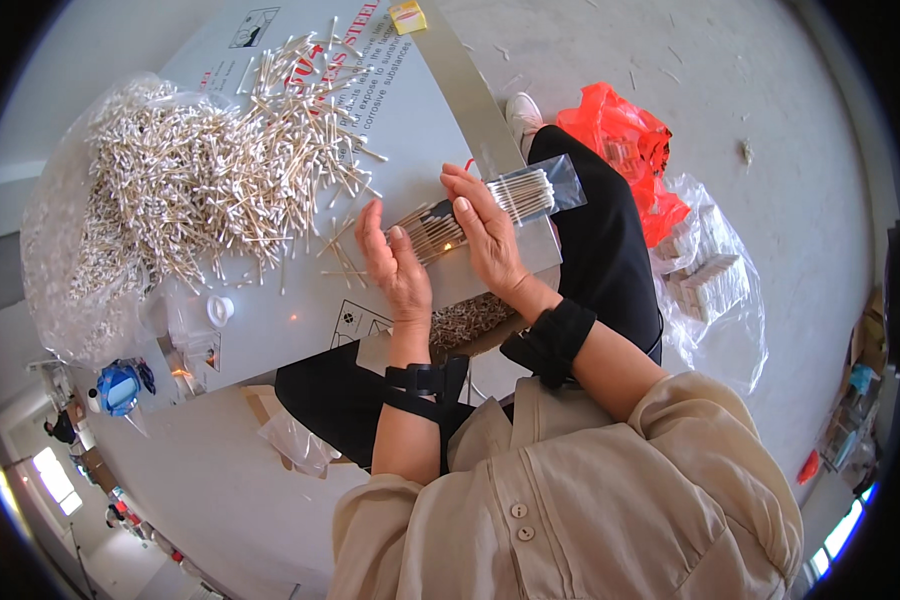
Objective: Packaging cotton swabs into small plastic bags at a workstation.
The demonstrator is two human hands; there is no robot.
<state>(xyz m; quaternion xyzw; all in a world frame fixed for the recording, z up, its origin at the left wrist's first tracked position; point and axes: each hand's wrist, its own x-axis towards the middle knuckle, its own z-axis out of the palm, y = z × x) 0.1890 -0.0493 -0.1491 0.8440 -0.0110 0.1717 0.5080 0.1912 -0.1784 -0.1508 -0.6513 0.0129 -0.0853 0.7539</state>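
Note:
Between my hands lies a bundle of cotton swabs [523,194], partly inside a clear plastic bag [568,183] whose end sticks out to the right. More swab sticks [431,238] show at the bundle's left part, along a dark strip. My right hand [488,232] is closed over the middle of the bundle, hiding part of it. Held upright at the left end of the sticks, my left hand [398,268] has its fingers stretched out and its palm toward them. A few loose swabs [345,262] lie just left of it. Dark bands circle both wrists.
A large heap of cotton swabs [200,180] spills from a clear bag on the grey tabletop [315,300]. Below my hands is an open box of swabs [470,322]. A red bag [620,140] and a clear bag of white packs [710,280] lie right. A yellow box [407,17] sits at the far edge.

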